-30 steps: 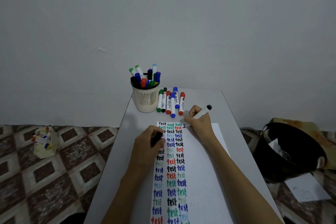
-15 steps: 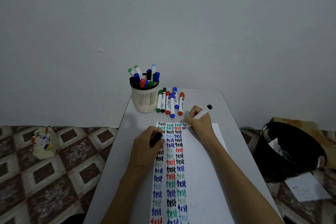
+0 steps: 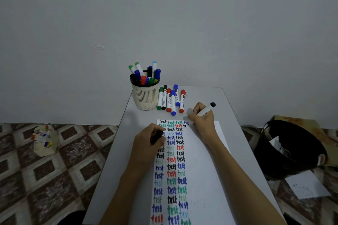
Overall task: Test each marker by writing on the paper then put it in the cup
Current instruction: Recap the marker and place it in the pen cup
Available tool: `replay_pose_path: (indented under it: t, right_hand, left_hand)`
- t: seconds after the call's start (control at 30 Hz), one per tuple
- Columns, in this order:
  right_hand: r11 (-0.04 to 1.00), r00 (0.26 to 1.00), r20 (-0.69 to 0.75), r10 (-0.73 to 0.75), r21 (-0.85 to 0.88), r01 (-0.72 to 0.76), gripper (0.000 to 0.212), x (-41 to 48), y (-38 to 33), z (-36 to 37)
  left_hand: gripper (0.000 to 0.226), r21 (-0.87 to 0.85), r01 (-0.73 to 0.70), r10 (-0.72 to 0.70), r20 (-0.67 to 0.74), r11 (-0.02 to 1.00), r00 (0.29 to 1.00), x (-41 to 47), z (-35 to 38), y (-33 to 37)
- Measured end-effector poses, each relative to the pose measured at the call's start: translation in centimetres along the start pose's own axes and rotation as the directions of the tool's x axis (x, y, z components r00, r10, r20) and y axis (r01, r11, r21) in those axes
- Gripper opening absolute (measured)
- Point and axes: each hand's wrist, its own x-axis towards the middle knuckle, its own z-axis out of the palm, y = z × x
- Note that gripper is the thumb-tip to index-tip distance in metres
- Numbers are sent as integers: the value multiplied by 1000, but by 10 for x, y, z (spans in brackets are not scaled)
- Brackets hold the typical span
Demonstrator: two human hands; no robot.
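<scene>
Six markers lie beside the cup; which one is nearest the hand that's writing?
The red-capped marker at the row's right end, next to the right hand. The other red one lies mid-row; all five others sit closer to the cup.

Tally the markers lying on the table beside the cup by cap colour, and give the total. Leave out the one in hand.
Green marker: 1
Black marker: 1
Red markers: 2
Blue markers: 2
Total: 6
</scene>
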Motion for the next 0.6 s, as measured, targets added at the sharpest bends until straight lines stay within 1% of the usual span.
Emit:
replay_pose_path:
  t: [0.17, 0.37, 0.5, 0.6]
  right_hand:
    - [999, 1000, 29, -10, -39, 11, 32, -1, -2, 0]
    - [1000, 999, 37, 15, -26, -14, 35, 0, -2, -1]
    - [1000, 998, -52, 17, -2, -17, 34, 0, -1, -2]
    - [1000, 999, -31, 17, -18, -18, 34, -2, -2, 0]
  left_hand:
    - [19, 0, -2, 2, 3, 1000, 1000, 0, 0, 0]
    - [18, -5, 1, -1, 6, 1000, 1000, 0, 0, 2]
    - [18, -5, 0, 0, 5, 1000, 1000, 0, 0, 2]
    - [18, -3, 1, -1, 4, 1000, 1000, 0, 0, 3]
